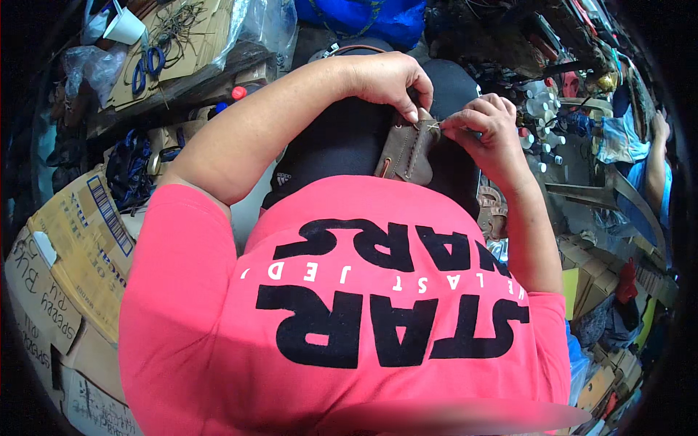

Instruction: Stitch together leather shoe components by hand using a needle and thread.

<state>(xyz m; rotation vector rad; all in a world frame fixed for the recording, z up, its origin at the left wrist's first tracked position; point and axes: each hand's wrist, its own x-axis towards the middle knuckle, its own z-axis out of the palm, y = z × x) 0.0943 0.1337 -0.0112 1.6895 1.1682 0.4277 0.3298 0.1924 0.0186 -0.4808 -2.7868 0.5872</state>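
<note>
A brown leather shoe upper point(400, 149) lies over my lap, with a stitched seam down its middle and an orange-brown lace at its side. My left hand point(392, 81) is closed in a pinch on its far edge, thumb and fingers bent over the leather. To the right, my right hand point(486, 131) pinches a pale thread point(433, 126) that comes off the seam's far end. Whether a needle is also between those fingertips is too small to tell.
Scissors with blue handles point(148, 70) and a white cup point(125, 26) are on the cardboard-covered bench at the far left. Several small bottles point(536, 109) stand at the right. Cardboard boxes point(69, 247) are stacked at the near left. Another person's arm point(658, 163) shows at the right edge.
</note>
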